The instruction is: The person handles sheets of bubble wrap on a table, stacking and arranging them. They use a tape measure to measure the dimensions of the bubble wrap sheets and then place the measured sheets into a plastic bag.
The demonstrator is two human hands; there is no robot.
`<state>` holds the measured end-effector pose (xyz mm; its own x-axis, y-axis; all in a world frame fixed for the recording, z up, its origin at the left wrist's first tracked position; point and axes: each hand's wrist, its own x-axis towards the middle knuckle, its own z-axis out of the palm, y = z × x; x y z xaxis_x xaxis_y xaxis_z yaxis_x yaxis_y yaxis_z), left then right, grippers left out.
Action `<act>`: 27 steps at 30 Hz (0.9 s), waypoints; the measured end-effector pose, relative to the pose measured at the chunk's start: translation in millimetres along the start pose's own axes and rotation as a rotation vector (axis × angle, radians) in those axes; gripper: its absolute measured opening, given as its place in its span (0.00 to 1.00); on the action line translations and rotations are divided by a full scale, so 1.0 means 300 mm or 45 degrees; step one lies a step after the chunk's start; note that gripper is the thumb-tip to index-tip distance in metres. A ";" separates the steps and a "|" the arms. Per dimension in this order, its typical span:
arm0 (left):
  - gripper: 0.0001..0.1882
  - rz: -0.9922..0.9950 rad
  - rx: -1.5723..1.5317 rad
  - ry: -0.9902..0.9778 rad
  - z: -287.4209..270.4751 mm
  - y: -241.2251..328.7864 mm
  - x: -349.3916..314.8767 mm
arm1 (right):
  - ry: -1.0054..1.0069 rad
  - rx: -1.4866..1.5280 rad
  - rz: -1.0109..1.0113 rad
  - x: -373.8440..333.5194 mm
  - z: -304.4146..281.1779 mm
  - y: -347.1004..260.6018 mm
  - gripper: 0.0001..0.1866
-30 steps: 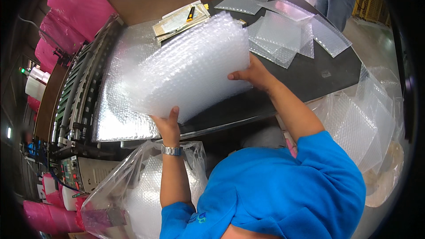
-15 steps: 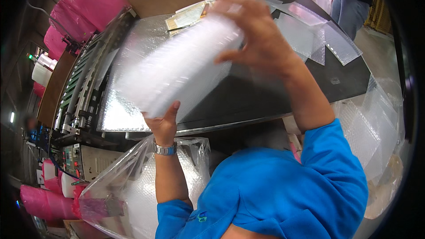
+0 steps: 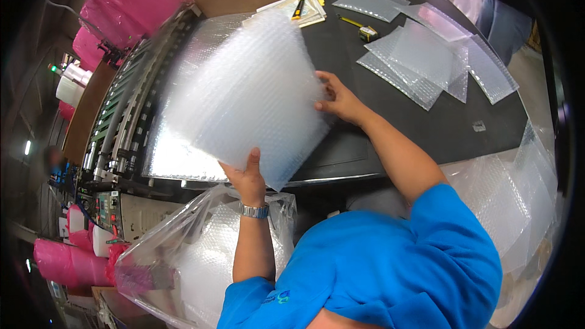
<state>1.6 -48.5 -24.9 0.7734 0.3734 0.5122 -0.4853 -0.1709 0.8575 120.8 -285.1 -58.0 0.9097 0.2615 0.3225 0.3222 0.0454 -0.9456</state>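
A thick stack of bubble-wrap sheets (image 3: 247, 94), whitish and translucent, is tilted above the left part of the dark table. My left hand (image 3: 245, 180) grips its near edge, thumb on top and fingers underneath. At the stack's right edge, my right hand (image 3: 341, 99) has its fingers curled round the side, the thumb apart from them. Whether the pieces are flat sheets or bags cannot be made out. Beneath and behind the stack, shiny bubble wrap (image 3: 177, 161) covers the table's left end.
Loose bubble-wrap pieces (image 3: 420, 55) overlap at the table's (image 3: 378, 140) far right. A tape measure (image 3: 368, 33) and a cutter knife (image 3: 298, 9) on papers lie farther back. A roller machine (image 3: 116, 128) adjoins the left side. Another person (image 3: 503, 18) stands at far right.
My right hand has come down from above the stack's far end to its right edge. The stack now faces up more broadly, its near corner lower. My left hand keeps its grip.
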 end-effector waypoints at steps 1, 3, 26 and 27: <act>0.38 0.066 0.042 0.076 0.000 0.030 0.011 | -0.007 -0.026 0.033 -0.014 -0.011 0.003 0.46; 0.38 0.205 0.216 0.238 -0.015 0.065 0.035 | -0.001 -0.012 0.083 -0.027 -0.025 0.004 0.44; 0.34 0.438 0.802 0.600 -0.330 -0.048 0.090 | -0.099 -0.066 0.159 -0.041 -0.016 0.008 0.35; 0.33 0.436 0.788 0.596 -0.328 -0.042 0.089 | -0.098 -0.070 0.158 -0.041 -0.015 0.007 0.35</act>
<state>-11.6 53.3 -26.9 0.3096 0.5258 0.7922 -0.2456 -0.7607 0.6009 111.6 -292.6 -63.9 0.9214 0.3348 0.1971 0.2244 -0.0446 -0.9735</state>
